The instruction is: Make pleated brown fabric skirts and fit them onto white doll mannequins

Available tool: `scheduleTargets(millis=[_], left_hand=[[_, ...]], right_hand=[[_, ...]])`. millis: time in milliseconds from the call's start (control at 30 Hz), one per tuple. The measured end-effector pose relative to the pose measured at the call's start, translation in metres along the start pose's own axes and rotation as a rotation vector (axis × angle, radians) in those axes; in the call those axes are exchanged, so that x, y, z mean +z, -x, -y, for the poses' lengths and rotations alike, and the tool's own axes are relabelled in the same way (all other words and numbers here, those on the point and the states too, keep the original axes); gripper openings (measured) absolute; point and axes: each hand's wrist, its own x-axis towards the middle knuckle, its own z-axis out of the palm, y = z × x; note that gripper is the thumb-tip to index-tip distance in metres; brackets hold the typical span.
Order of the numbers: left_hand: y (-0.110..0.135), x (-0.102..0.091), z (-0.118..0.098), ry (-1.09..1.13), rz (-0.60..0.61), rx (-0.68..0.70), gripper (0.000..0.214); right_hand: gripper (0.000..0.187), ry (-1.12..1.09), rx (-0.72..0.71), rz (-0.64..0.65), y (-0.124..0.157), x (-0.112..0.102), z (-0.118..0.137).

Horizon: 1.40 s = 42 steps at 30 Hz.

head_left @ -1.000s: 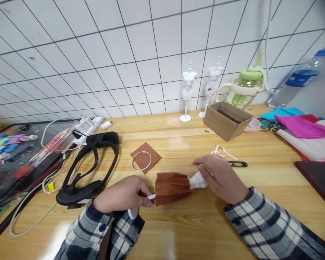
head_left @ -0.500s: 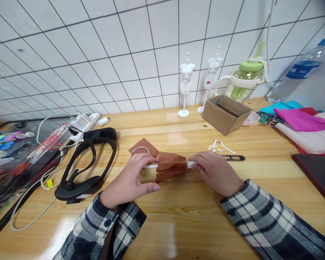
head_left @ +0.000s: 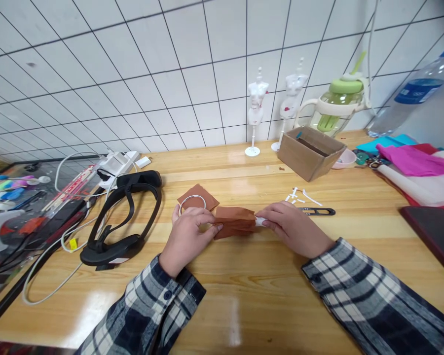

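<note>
A small white mannequin wrapped in pleated brown paper lies on the wooden table between my hands. My left hand is closed on the left edge of the brown paper, fingers pinching it. My right hand grips the white end of the mannequin at the paper's right side. Just behind my left hand lies a flat brown paper square with a white ring on it.
A black headset and white cables lie to the left. Black snips and white scraps sit right of my hands. Behind are two mini mannequins, a cardboard box, a green-lidded cup, a bottle and coloured paper.
Both hands carried the wrapped mannequin away from me, up to the brown square. My left hand shifted from the white stick end onto the paper's edge.
</note>
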Motion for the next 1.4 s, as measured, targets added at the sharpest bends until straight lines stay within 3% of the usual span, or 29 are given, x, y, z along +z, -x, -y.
scheduleTargets(millis=[200,467,700,900,1133,1233,1333,1400], left_hand=[[0.001,-0.002,-0.004,0.018,0.046,-0.072,0.015],[-0.003,-0.007,-0.002,0.169,0.081,-0.058,0.026],[-0.001,-0.003,-0.003,0.094,0.029,-0.079,0.015],[0.003,0.002,-0.004,0.042,-0.007,-0.036,0.014],[0.005,-0.004,-0.015,-0.029,-0.036,0.081,0.029],[0.004,-0.002,-0.020,0.187,0.001,-0.049,0.027],[0.004,0.005,-0.023,0.631,0.115,-0.195,0.035],[0.004,0.010,-0.025,0.869,0.179,-0.216,0.039]], right_hand=[[0.023,-0.004,-0.019,0.012,0.001,0.001,-0.003],[0.025,-0.013,-0.029,0.036,0.001,-0.001,-0.003],[0.025,0.012,-0.015,0.078,0.001,-0.004,-0.002],[0.027,0.143,-0.002,-0.089,0.003,-0.003,0.004],[0.025,-0.047,-0.051,-0.034,0.001,0.010,0.007],[0.025,-0.066,-0.038,-0.045,0.000,0.012,0.010],[0.025,-0.073,-0.035,-0.043,0.000,0.011,0.011],[0.025,-0.085,-0.051,-0.027,0.000,0.011,0.011]])
